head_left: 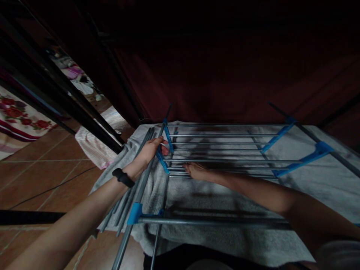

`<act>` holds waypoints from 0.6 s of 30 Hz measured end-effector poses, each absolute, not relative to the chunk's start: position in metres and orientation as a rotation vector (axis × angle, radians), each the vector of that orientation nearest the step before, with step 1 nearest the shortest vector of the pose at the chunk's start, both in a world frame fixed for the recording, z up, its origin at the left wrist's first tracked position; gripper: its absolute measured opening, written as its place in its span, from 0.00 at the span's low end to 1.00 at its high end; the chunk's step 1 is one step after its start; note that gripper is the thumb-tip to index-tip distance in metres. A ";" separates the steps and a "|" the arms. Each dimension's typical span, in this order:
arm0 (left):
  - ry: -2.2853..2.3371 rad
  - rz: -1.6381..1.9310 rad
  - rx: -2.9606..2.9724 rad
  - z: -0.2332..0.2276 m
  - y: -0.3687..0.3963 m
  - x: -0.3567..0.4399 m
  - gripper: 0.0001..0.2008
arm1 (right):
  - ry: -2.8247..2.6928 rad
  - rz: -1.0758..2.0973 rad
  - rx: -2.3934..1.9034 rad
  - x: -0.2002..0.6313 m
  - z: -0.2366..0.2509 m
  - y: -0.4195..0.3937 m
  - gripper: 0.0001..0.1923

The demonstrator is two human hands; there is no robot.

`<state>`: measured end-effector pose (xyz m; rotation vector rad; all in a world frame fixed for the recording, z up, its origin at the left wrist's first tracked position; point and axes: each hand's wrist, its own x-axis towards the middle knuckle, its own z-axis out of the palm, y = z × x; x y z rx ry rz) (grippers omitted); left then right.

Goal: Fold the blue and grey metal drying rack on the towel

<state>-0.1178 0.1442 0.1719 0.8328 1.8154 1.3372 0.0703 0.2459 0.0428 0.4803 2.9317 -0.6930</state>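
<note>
A partly assembled rack of grey metal tubes with blue plastic connectors stands on a grey blanket (191,198). My left hand (153,148), a black band on its wrist, is closed around the rack's left upright tube (145,180) beside a blue connector (162,161). My right hand (198,171) reaches across from the right, its fingers closed on a thin metal rod (177,167) near that rod's left end. Several thin rods run across to the blue connector (303,159) on the right. The fingertips of my right hand are partly hidden.
Several loose metal tubes (123,212) lie on the blanket left of the rack. A thick crossbar (210,221) spans the near side. Black bars (92,123) stand at left, with a striped cloth (90,144) on the tiled floor (56,180). A dark red curtain (225,82) hangs behind.
</note>
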 end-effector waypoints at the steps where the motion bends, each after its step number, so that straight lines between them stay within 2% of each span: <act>1: 1.806 1.336 0.820 0.172 0.144 -0.117 0.21 | 2.925 -0.709 0.486 0.071 0.044 0.246 0.13; 18: 1.878 1.278 0.906 0.178 0.143 -0.111 0.19 | 2.873 -0.827 0.555 0.064 0.055 0.249 0.15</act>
